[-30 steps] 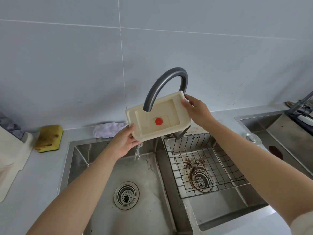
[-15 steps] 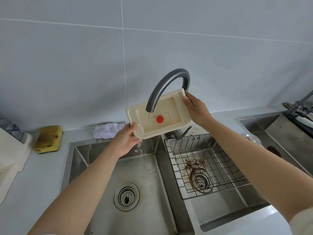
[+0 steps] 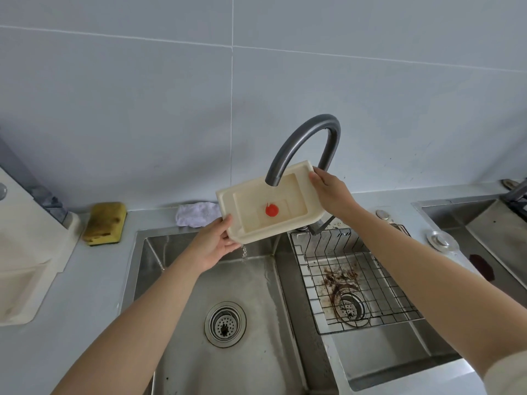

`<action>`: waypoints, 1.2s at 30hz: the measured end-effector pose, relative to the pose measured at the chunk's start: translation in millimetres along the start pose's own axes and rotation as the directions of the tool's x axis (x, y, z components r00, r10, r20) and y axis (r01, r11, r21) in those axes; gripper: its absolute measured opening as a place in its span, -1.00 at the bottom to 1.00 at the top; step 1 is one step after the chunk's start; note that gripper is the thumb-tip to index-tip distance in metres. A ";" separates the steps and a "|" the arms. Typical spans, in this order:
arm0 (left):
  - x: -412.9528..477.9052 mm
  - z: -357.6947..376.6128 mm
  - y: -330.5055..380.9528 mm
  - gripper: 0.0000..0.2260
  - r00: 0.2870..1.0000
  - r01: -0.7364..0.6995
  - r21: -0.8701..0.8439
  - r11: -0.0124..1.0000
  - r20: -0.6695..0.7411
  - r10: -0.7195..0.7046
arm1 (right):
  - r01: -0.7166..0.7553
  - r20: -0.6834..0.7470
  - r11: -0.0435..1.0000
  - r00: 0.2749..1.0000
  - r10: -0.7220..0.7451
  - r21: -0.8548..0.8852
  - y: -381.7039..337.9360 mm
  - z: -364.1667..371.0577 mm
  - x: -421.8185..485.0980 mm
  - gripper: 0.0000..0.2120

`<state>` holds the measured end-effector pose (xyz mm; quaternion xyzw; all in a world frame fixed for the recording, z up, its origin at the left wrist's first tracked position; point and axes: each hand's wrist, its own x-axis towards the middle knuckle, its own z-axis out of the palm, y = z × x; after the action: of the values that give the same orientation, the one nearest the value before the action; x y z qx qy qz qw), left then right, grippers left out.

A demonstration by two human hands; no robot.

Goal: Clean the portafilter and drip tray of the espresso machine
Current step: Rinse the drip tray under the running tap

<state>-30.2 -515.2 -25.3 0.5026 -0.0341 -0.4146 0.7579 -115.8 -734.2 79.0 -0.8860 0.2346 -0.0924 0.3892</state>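
Left hand [image 3: 212,246] reaches over the left basin of the sink [image 3: 148,252], past the round drain [image 3: 225,323] in its floor, and grips the lower left corner of the drip tray [image 3: 248,201], thumb on the rim and fingers curled beneath. Right hand [image 3: 332,195] clamps the tray's far right corner. Between them the cream tray hangs above the divider of the two basins, open side up, tilted with its left corner lowest. A thin stream from the grey tap [image 3: 302,141] lands on the red knob [image 3: 271,210] in the tray's well, and water drips off the low corner into the left basin. A wire rack [image 3: 356,280] sits in the right basin over brown grounds. At the back edge of the worktop [image 3: 85,295] lie a yellow sponge [image 3: 105,222] and a white cloth [image 3: 195,213], against the grey tiled wall [image 3: 171,109]
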 end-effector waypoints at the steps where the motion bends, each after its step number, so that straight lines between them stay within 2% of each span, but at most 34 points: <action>1: -1.5 -1.7 -2.9 -0.82 1.000 0.012 0.005 1.000 -0.014 -0.012 | -0.018 0.006 1.000 1.000 0.018 -0.011 0.8 2.0 -0.9 -0.62; 5: -7.0 -7.5 -11.9 -0.85 0.998 0.049 0.030 0.998 -0.047 -0.048 | -0.071 0.036 0.995 0.997 0.073 -0.064 7.1 9.7 -5.9 -0.61; 9: -14.1 -14.7 -18.6 -0.84 0.994 0.065 0.026 0.998 -0.089 -0.062 | -0.085 0.067 0.995 0.994 0.088 -0.043 11.9 22.0 -12.6 -0.59; 20: -43.3 -43.8 -9.8 -0.82 0.976 0.002 0.066 0.998 -0.219 0.012 | -0.082 0.188 0.995 0.980 0.072 0.049 4.9 56.7 -12.1 -0.60; 24: -49.1 -44.8 -0.6 -0.77 0.962 -0.054 0.072 0.996 -0.265 0.071 | -0.071 0.166 0.989 0.985 0.049 0.132 -1.0 63.2 -6.4 -0.63; 28: -49.1 -38.7 8.9 -0.68 0.963 -0.102 0.079 0.992 -0.243 0.118 | -0.049 0.116 0.982 0.993 0.028 0.183 -4.4 61.2 1.0 -0.63; 36: -37.5 -20.4 9.4 -0.75 0.968 -0.069 0.119 0.991 -0.232 0.095 | -0.106 0.101 0.973 0.991 0.087 0.204 14.0 47.4 4.5 -0.62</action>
<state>-39.6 -473.9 -14.2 0.5875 0.0133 -0.3172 0.7443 -100.3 -714.0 36.4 -0.8310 0.2485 -0.0570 0.4945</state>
